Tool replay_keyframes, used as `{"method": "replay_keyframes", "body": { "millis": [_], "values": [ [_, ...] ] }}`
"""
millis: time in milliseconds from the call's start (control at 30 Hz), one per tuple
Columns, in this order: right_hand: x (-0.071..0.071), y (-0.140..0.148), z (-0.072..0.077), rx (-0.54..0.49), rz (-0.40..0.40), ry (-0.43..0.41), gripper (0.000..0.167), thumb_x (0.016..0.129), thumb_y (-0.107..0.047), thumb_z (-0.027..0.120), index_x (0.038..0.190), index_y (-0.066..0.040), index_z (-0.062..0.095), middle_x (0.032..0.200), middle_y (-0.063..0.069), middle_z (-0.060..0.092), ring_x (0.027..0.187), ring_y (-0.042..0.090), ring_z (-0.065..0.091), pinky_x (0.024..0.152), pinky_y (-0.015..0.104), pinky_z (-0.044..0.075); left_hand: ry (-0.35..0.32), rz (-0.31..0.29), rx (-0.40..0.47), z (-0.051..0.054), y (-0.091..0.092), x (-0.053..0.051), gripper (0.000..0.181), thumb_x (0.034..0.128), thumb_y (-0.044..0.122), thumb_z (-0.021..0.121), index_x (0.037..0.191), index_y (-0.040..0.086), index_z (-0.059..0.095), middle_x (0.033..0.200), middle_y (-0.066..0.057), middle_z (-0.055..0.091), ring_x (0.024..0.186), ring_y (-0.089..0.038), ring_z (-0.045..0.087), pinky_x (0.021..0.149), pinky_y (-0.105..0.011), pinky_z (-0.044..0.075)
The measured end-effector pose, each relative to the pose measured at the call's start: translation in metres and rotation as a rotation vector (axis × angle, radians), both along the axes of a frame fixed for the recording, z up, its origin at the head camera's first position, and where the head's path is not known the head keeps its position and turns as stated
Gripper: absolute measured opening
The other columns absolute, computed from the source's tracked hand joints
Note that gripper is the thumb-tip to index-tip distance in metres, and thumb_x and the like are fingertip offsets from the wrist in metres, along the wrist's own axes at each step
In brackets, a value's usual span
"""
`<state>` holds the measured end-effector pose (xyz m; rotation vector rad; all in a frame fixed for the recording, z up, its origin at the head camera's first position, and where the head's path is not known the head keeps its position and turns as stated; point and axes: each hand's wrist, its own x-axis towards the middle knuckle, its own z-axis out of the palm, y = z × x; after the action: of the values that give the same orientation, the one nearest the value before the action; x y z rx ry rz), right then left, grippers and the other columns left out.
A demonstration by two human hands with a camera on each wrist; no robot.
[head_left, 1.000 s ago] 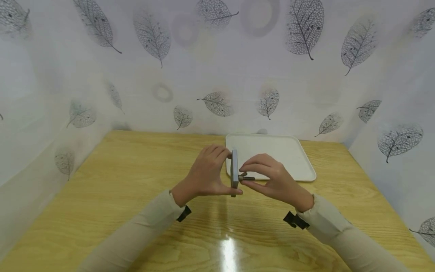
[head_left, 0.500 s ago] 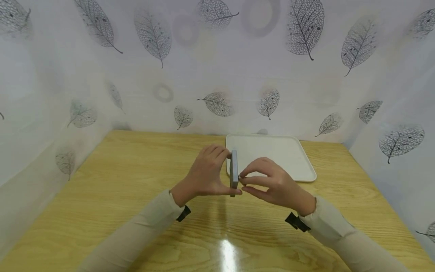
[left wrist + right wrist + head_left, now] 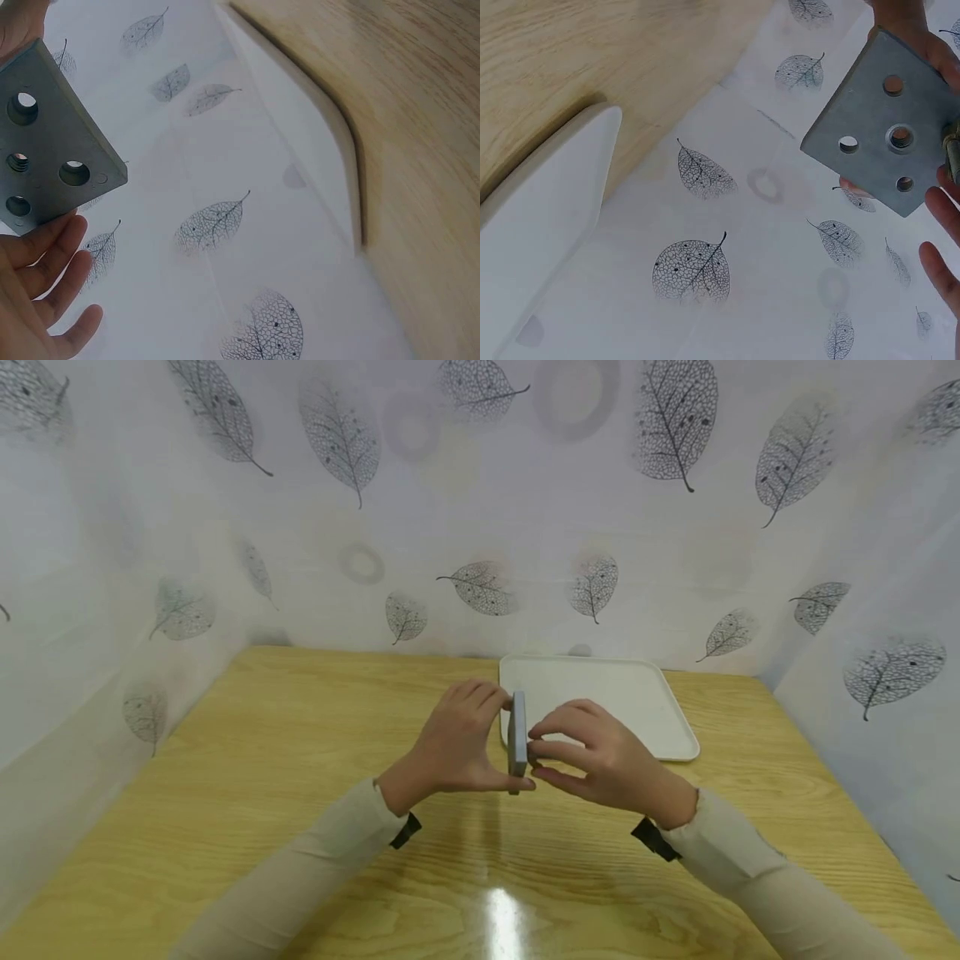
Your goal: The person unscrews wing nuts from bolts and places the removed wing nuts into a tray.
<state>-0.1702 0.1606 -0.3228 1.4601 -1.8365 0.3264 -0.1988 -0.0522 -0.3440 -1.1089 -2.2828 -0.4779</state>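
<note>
A grey square metal plate (image 3: 518,735) with several round holes stands upright, edge-on in the head view. My left hand (image 3: 463,743) grips it by its edges, thumb below and fingers above. Its pierced faces show in the left wrist view, where the plate (image 3: 49,135) is cut off by the frame, and in the right wrist view. My right hand (image 3: 600,756) is on the plate's right side, pinching a small wing screw (image 3: 952,146) close against that face. The fingers mostly hide the screw in the head view. How far it sits in a hole, I cannot tell.
A white tray (image 3: 622,710) lies behind the hands at the back right of the wooden table (image 3: 300,727). A pale curtain (image 3: 315,543) with a leaf print hangs along the table's back and sides.
The right fingers have shifted around the wing screw, whose dark wing end stuck out to the right a second ago and is now mostly covered. Left hand and plate stay nearly still.
</note>
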Motion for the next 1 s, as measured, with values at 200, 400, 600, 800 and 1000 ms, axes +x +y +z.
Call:
{"method": "replay_keyframes", "body": {
  "millis": [200,400,600,800,1000],
  "values": [
    [0.0014,-0.0024,-0.0021,0.000,0.018,0.196,0.020,0.095,-0.021,0.055,0.090,-0.007,0.067,0.091,0.006,0.066,0.078,0.019,0.064,0.077,0.040,0.052,-0.007,0.007,-0.006,-0.0019,0.0000,0.0000,0.083,0.0505,0.071,0.076,0.103,0.009,0.057,0.099,-0.001,0.059,0.096,-0.018,0.051,0.090,-0.035,0.043],
    [-0.0013,0.0000,-0.0054,-0.056,0.016,0.098,0.023,0.094,-0.025,0.056,0.093,-0.005,0.068,0.091,0.006,0.066,0.081,0.019,0.062,0.077,0.038,0.050,-0.005,0.002,0.001,-0.0044,0.0007,0.0000,0.082,0.0508,0.071,0.075,0.103,0.010,0.058,0.100,-0.001,0.059,0.097,-0.018,0.052,0.091,-0.036,0.043],
    [-0.0044,0.0043,-0.0091,-0.061,-0.009,-0.011,0.030,0.093,-0.031,0.056,0.094,-0.003,0.067,0.089,0.006,0.065,0.082,0.019,0.059,0.081,0.037,0.047,0.004,-0.001,0.003,-0.0051,0.0007,0.0007,0.081,0.0518,0.071,0.074,0.103,0.011,0.058,0.100,-0.001,0.060,0.098,-0.018,0.053,0.092,-0.036,0.043],
    [-0.0008,0.0036,-0.0092,-0.059,0.035,0.005,0.023,0.093,-0.027,0.058,0.091,-0.007,0.069,0.088,0.004,0.066,0.081,0.017,0.061,0.080,0.037,0.048,0.003,0.004,0.000,-0.0057,0.0007,0.0010,0.082,0.0519,0.072,0.074,0.103,0.010,0.058,0.100,-0.001,0.059,0.099,-0.018,0.052,0.093,-0.036,0.043],
    [0.0035,0.0023,-0.0088,-0.036,0.063,0.027,0.022,0.093,-0.022,0.058,0.089,-0.006,0.071,0.088,0.004,0.066,0.082,0.018,0.062,0.080,0.036,0.049,0.006,0.010,-0.001,-0.0052,0.0007,0.0009,0.081,0.0511,0.071,0.075,0.102,0.010,0.057,0.099,-0.001,0.059,0.097,-0.018,0.052,0.092,-0.036,0.043]
  ]
}}
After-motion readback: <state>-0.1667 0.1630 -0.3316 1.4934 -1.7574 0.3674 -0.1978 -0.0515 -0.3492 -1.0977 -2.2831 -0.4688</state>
